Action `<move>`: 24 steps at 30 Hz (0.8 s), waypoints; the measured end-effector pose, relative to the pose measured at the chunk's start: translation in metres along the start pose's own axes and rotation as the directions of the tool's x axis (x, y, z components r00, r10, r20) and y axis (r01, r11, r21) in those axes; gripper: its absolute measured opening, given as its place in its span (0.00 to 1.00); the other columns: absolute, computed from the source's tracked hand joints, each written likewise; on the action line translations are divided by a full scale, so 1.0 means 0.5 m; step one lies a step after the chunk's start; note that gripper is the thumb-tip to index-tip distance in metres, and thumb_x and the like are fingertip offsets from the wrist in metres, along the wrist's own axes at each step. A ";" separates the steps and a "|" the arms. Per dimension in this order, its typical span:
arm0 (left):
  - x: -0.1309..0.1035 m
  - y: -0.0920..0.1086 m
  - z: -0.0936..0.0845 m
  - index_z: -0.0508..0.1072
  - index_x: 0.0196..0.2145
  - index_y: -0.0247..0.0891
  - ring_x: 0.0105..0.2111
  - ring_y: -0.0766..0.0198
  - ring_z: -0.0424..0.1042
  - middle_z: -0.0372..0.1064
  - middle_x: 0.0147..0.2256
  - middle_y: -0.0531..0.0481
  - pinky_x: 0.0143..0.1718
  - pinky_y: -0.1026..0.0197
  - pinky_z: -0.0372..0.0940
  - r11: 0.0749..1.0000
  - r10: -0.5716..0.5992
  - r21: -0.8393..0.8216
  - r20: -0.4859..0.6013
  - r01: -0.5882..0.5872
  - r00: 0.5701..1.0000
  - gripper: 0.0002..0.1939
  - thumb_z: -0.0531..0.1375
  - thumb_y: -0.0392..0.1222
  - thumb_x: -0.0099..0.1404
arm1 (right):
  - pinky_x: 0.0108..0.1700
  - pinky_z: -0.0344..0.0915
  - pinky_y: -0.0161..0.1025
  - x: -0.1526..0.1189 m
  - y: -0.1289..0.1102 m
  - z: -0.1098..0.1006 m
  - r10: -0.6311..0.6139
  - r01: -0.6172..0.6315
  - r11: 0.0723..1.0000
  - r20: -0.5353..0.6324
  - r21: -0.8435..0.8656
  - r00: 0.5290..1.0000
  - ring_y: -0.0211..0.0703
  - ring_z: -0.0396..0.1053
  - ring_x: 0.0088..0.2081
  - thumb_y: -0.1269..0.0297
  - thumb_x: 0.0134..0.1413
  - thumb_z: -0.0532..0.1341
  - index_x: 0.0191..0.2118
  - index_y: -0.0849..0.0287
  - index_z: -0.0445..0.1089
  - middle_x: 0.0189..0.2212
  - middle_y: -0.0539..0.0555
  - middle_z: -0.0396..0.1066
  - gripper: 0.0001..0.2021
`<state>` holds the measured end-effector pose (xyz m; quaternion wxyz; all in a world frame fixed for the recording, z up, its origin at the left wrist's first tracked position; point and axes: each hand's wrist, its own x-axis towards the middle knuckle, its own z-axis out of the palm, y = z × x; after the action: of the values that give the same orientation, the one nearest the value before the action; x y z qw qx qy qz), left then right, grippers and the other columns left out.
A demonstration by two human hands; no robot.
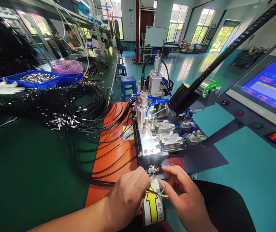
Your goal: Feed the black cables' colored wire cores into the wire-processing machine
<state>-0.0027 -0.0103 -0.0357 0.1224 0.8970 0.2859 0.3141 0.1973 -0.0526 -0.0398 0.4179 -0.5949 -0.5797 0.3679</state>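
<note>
My left hand [132, 193] is closed on a black cable whose colored wire ends [165, 195] stick out to the right, over a white label with a yellow arrow [153, 207]. Close on the right, my right hand [182, 193] has its thumb near a thin white wire and its fingers curled apart; whether it grips the wire is too small to tell. Just beyond my fingers, more colored wire ends [156, 169] stand at the front of a metal machine [150, 141]. Several black cables [114, 154] run across the orange board [111, 129] toward the machine.
A big bundle of black cables [89, 96] lies on the green table [32, 167] at left, before a blue tray [41, 84] of metal parts. A black flexible tube [207, 69] crosses above the machine. A control screen [273, 87] stands right. A person [74, 40] sits far left.
</note>
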 end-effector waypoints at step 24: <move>0.015 0.005 0.003 0.57 0.30 0.41 0.23 0.64 0.55 0.54 0.25 0.54 0.24 0.58 0.47 0.997 -0.072 -0.010 -0.052 0.072 0.996 0.10 0.50 0.30 0.67 | 0.38 0.70 0.36 -0.002 -0.027 -0.013 -0.199 0.197 0.974 -0.006 -0.111 0.980 0.43 0.73 0.38 0.67 0.62 0.60 0.48 0.51 0.75 0.41 0.54 0.72 0.11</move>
<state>0.0042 -0.0077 -0.0324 0.1299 0.8771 0.3198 0.3340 0.1981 -0.0542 -0.0247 0.4238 -0.5594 -0.6520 0.2868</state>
